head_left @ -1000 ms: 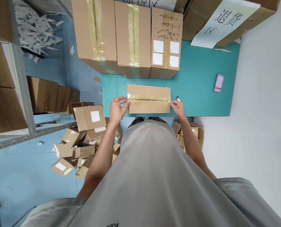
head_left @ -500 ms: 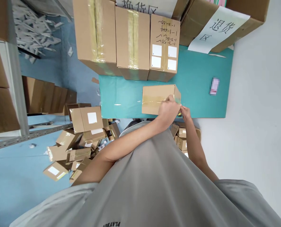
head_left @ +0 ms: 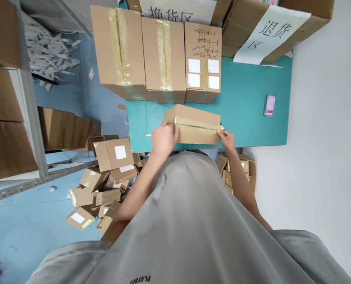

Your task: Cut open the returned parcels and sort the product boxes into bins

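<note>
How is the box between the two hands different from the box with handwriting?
The handled box shows no writing or labels on its visible sides; the written-on box has handwriting and four white labels. The left hand and right hand touch the handled box; neither touches the written-on box. Both are brown cardboard with tape.

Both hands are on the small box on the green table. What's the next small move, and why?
Probably check the left end of the small box's seam with the left hand: it's already there, the right hand can brace the opposite end, and whether the dark line along the tape is a cut is unclear.
</note>
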Motion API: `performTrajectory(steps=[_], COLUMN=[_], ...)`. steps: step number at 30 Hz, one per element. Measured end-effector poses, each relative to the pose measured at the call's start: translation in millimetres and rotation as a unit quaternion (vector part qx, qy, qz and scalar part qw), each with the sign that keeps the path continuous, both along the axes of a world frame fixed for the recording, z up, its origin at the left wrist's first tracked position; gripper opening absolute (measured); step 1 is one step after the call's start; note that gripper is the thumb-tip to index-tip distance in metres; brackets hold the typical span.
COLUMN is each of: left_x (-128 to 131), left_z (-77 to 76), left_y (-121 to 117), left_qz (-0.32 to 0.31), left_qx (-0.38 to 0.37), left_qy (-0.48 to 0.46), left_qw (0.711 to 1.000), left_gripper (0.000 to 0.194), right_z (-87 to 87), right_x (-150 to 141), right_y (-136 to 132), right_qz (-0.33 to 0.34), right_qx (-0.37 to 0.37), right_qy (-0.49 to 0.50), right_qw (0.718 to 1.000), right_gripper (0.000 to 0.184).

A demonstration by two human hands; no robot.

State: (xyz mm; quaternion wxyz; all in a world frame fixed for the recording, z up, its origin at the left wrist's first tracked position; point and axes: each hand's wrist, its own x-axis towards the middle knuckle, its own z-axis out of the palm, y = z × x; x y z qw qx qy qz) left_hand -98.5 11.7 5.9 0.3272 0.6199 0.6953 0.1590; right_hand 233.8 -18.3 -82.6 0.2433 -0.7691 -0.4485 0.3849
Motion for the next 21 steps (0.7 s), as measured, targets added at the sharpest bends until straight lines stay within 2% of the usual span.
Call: performTrajectory(steps=[2,4,6,8,11,14,18,21], left_x=[-38,-67,-86,-97,-111,-134,-168,-181], left_z=[-25.8,-49.2,-66.8,-77.7,-84.6,-85.8,-82.8,-75.7], left_y=[0,-1,-2,-5,-12,-19,-31,-35], left_qz=[0.045,0.09,0.131,0.158,0.18,0.222,0.265,0.248], left_qx=[-0.023,-0.091,-0.139,-0.154,-0.153,-0.15,-0.159,-0.162], left_qy=[-0.03,-0.071,-0.13,-0.187,-0.227,-0.258,-0.306,-0.302], left_qw=[0.998,0.989,0.973,0.957,0.945,0.928,0.9,0.906], left_gripper=[0.037,0.046,0.048,0.049,0.055,0.063,0.074,0.074], right_z=[0.4,3.9,10.8,21.5,42.8,65.2,90.6,112.1], right_x=[-23,-44,-60,-71,-87,-115,-180,-242], right_y=[6,9,10,9,6,5,7,11], right_qz=[-0.036,-0.034,-0.026,-0.017,0.013,0.056,0.145,0.253], right_qx=[0.01,0.026,0.043,0.054,0.068,0.094,0.134,0.139], right_qy=[0.008,0.004,-0.018,-0.044,-0.076,-0.089,-0.107,-0.126], right_qw=[0.999,0.999,0.999,0.997,0.995,0.99,0.974,0.949], right_gripper=[0.054,0.042,0.033,0.029,0.03,0.034,0.035,0.034])
